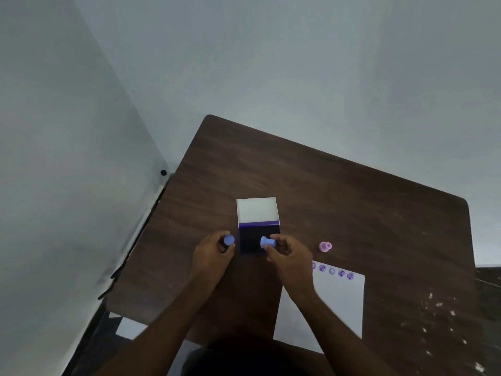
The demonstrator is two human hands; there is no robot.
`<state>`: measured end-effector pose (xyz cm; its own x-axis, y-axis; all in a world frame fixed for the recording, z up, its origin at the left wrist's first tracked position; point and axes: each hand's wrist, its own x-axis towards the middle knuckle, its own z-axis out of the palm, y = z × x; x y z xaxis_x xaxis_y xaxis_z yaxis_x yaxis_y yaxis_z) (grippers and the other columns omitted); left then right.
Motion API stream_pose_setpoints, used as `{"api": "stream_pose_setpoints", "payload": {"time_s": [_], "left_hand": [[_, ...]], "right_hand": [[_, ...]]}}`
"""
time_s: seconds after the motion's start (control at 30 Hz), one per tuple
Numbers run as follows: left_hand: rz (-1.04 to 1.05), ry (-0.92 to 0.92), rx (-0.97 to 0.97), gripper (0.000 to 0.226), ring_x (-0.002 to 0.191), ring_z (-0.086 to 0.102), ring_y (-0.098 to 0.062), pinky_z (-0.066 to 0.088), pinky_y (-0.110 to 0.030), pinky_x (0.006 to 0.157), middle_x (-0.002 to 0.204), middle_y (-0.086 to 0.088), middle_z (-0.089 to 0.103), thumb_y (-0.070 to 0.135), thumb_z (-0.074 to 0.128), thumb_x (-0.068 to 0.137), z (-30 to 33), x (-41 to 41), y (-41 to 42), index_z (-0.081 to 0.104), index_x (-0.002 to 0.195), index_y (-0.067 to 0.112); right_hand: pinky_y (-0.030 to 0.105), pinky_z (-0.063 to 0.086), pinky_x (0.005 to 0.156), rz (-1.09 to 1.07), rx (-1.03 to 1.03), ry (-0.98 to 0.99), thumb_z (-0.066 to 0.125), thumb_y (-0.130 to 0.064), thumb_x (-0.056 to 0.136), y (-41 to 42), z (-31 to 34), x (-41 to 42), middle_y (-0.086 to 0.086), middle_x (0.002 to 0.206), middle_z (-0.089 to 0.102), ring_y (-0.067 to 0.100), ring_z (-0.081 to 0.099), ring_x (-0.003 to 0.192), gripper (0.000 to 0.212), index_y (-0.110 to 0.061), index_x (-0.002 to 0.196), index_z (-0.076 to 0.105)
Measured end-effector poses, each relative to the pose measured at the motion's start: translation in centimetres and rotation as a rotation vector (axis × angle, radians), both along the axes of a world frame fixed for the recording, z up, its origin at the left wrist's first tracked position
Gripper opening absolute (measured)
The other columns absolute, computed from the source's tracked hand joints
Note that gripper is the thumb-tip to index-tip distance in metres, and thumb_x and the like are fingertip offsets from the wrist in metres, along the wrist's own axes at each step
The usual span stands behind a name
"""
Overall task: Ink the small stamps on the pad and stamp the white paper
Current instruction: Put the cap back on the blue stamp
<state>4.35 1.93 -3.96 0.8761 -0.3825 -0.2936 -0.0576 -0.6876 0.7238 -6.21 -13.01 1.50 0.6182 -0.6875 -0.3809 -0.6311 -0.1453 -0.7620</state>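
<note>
The ink pad (250, 241) lies open in the middle of the table, dark purple, with its white lid (256, 209) folded back behind it. My right hand (288, 255) holds a small blue stamp (267, 242) on its side just above the pad's right part. My left hand (214, 249) holds the stamp's blue cap (229, 240) left of the pad. A pink stamp (325, 246) stands on the table to the right. The white paper (339, 302) lies at the front right, with a row of several purple prints (332, 271) along its far edge.
The brown table (325, 191) stands against grey walls at the left and back. White specks mark its right front corner (439, 316). A dark strip (132, 240) runs along the wall beside the table's left edge.
</note>
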Motion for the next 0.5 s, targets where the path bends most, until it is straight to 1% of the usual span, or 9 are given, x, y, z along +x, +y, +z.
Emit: {"api": "stream_pose_setpoints", "payload": {"time_s": [0.1, 0.17, 0.23, 0.3, 0.4, 0.5], "left_hand": [[0.014, -0.010, -0.071, 0.031, 0.100, 0.060, -0.012, 0.043, -0.021, 0.089, 0.113, -0.003, 0.067, 0.019, 0.068, 0.085, 1.0, 0.0, -0.2, 0.065, 0.115, 0.013], [0.015, 0.003, -0.095, 0.031, 0.097, 0.058, -0.007, 0.044, -0.020, 0.087, 0.110, 0.000, 0.065, 0.015, 0.071, 0.083, 1.7, -0.1, -0.3, 0.065, 0.113, 0.014], [0.019, 0.014, -0.116, 0.032, 0.096, 0.060, -0.006, 0.048, -0.021, 0.088, 0.108, 0.003, 0.065, 0.012, 0.072, 0.081, 2.1, -0.2, -0.3, 0.065, 0.112, 0.016], [0.053, 0.063, -0.145, 0.032, 0.095, 0.061, -0.005, 0.050, -0.021, 0.086, 0.107, 0.005, 0.064, 0.012, 0.071, 0.081, 2.4, -0.3, -0.3, 0.065, 0.112, 0.019], [0.103, 0.172, -0.204, 0.031, 0.097, 0.062, -0.003, 0.048, -0.016, 0.082, 0.108, 0.008, 0.065, 0.016, 0.070, 0.083, 2.8, -0.3, -0.3, 0.065, 0.113, 0.021], [0.146, 0.275, -0.262, 0.032, 0.091, 0.063, 0.005, 0.049, -0.011, 0.079, 0.103, 0.014, 0.068, 0.018, 0.071, 0.083, 3.0, -0.3, -0.1, 0.065, 0.114, 0.023]], "right_hand": [[0.039, 0.057, 0.087, 0.003, 0.020, -0.001, 0.072, -0.023, 0.083, 0.2, 0.0, 0.2, 0.003, 0.102, 0.072, 0.016, 0.069, 0.089, 0.028, -0.017, 0.110, 0.066], [0.038, 0.057, 0.089, 0.010, 0.039, 0.008, 0.071, -0.021, 0.083, 0.3, 0.1, 0.3, 0.004, 0.104, 0.071, 0.016, 0.068, 0.091, 0.029, -0.016, 0.111, 0.066], [0.038, 0.057, 0.089, 0.018, 0.047, 0.009, 0.071, -0.020, 0.083, 0.3, 0.1, 0.3, 0.003, 0.105, 0.071, 0.015, 0.068, 0.092, 0.029, -0.017, 0.111, 0.065], [0.039, 0.057, 0.088, 0.016, 0.044, 0.004, 0.071, -0.021, 0.083, 0.3, 0.1, 0.3, 0.003, 0.103, 0.071, 0.015, 0.068, 0.090, 0.029, -0.018, 0.111, 0.066], [0.039, 0.057, 0.088, 0.000, 0.040, 0.008, 0.071, -0.022, 0.083, 0.2, 0.2, 0.3, 0.003, 0.102, 0.071, 0.016, 0.068, 0.089, 0.029, -0.017, 0.111, 0.066], [0.038, 0.057, 0.087, -0.005, 0.033, 0.003, 0.071, -0.021, 0.083, 0.2, 0.4, 0.3, 0.003, 0.101, 0.071, 0.016, 0.068, 0.088, 0.029, -0.016, 0.111, 0.066]]}}
